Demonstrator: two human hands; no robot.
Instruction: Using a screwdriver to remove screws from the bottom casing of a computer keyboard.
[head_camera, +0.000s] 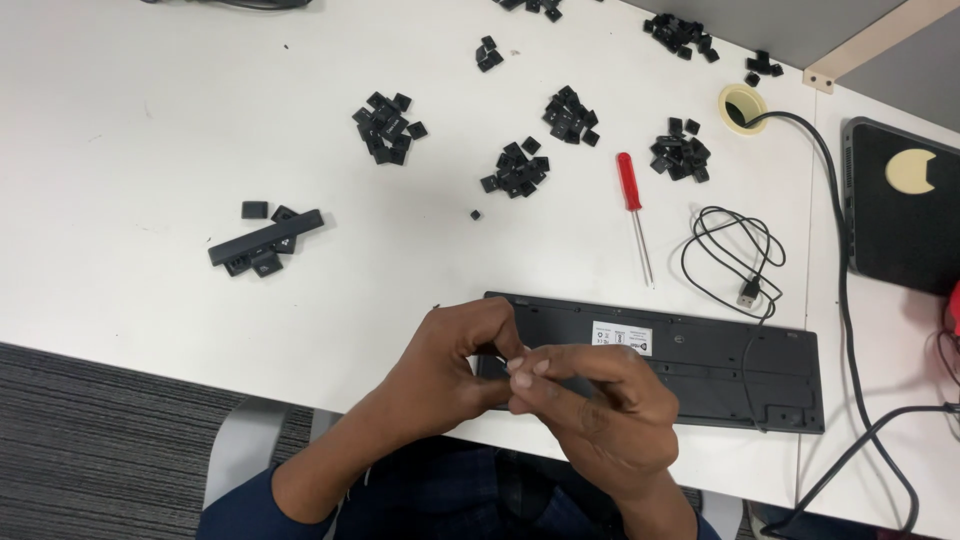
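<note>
With both hands meeting over the near left end of the keyboard (700, 360), I record the following. My left hand (455, 365) has its fingers curled, thumb and forefinger tips drawn together in a pinch. My right hand (590, 405) has its fingertips (522, 366) pressed together against those of the left. Whatever small part sits between the fingertips is hidden; I cannot tell what it is.

The keyboard lies face down on the white table (150, 130), directly under and to the right of the fingers, its underside and label uppermost. Its coiled cable (730, 255) rests just beyond its far edge, well right of the fingers. A red-handled screwdriver (633, 210) lies beyond the fingers, slightly right. Heaps of loose black keycaps (518, 168) are scattered farther beyond. A long black bar (265, 238) with several keycaps beside it lies far left of the fingers.
</note>
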